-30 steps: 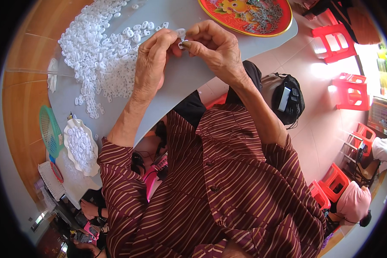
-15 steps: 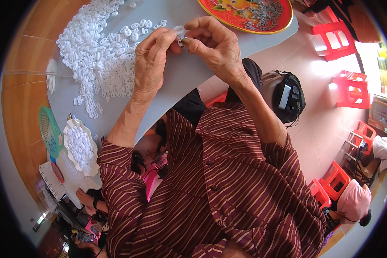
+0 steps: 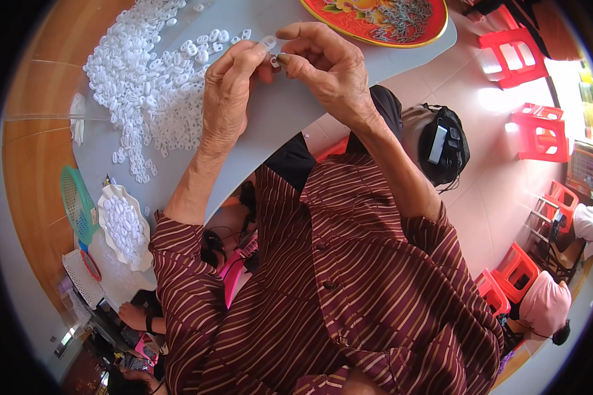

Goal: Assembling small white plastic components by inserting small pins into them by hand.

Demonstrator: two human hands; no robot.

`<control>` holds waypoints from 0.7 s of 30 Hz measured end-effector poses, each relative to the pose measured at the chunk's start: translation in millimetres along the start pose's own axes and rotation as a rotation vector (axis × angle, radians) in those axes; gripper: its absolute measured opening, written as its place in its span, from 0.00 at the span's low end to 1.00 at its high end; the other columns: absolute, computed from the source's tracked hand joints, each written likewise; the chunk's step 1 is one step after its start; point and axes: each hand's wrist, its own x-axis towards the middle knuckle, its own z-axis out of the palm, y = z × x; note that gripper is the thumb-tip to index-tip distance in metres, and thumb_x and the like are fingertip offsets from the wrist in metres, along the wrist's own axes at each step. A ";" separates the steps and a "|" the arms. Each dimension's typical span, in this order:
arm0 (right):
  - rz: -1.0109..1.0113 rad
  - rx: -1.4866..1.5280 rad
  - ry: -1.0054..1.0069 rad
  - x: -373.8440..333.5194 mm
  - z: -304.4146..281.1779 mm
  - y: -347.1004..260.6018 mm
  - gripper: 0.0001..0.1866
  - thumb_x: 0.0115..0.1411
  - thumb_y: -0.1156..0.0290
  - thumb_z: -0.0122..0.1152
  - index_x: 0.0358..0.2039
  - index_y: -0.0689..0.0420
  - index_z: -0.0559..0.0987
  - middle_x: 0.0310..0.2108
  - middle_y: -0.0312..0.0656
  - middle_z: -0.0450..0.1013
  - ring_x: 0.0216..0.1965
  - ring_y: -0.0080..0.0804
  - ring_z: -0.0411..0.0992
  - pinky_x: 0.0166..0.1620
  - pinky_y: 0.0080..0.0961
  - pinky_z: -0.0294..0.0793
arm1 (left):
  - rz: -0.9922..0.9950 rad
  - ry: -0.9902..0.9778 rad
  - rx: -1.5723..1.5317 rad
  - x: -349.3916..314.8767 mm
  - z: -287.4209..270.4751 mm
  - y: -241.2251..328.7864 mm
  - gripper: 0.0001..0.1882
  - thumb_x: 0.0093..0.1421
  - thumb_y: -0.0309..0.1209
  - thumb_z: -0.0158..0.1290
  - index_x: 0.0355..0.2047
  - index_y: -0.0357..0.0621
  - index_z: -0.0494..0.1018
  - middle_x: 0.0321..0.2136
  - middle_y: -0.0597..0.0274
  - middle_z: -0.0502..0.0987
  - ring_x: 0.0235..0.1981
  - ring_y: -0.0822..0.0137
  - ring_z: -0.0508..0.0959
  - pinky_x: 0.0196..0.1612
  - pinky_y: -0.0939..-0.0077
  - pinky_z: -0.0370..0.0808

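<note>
Over grey table (image 3: 270, 112), working left of tray (image 3: 408, 42). With left hand (image 3: 230, 82), pinching white clip (image 3: 268, 43), pointing long axis roughly toward tray. With right hand (image 3: 333, 72), nearer tray, curling inward, touching small piece (image 3: 275, 62); not showing whether pinching.

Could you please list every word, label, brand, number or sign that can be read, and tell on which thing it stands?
No text can be read anywhere in this picture.
Red tray: a colourful printed picture, no readable words.
White pieces: too small to tell whether they carry marks.
Black bag: no readable label.
</note>
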 end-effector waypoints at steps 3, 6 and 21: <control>0.004 -0.001 0.002 0.8 0.4 -2.2 0.15 0.55 0.79 0.57 0.44 0.63 0.73 0.30 0.36 0.73 0.32 0.17 0.72 0.38 0.14 0.73 | -0.062 -0.013 -0.115 0.2 3.5 2.1 0.14 0.59 0.37 0.49 0.22 0.39 0.71 0.19 0.69 0.68 0.25 0.78 0.64 0.32 0.83 0.60; 0.009 0.004 -0.012 1.1 0.1 -0.9 0.14 0.55 0.79 0.57 0.44 0.64 0.73 0.30 0.36 0.73 0.32 0.17 0.73 0.38 0.14 0.73 | -0.091 -0.008 -0.134 -0.7 3.6 2.6 0.13 0.58 0.36 0.48 0.22 0.39 0.71 0.18 0.67 0.67 0.26 0.77 0.64 0.33 0.83 0.60; -0.031 0.011 -0.009 -1.2 0.8 -2.0 0.13 0.56 0.79 0.57 0.43 0.66 0.73 0.32 0.38 0.75 0.33 0.19 0.74 0.40 0.17 0.75 | 0.187 -0.072 0.427 0.1 -0.7 11.1 0.12 0.60 0.35 0.46 0.27 0.37 0.69 0.18 0.68 0.68 0.22 0.78 0.65 0.26 0.80 0.64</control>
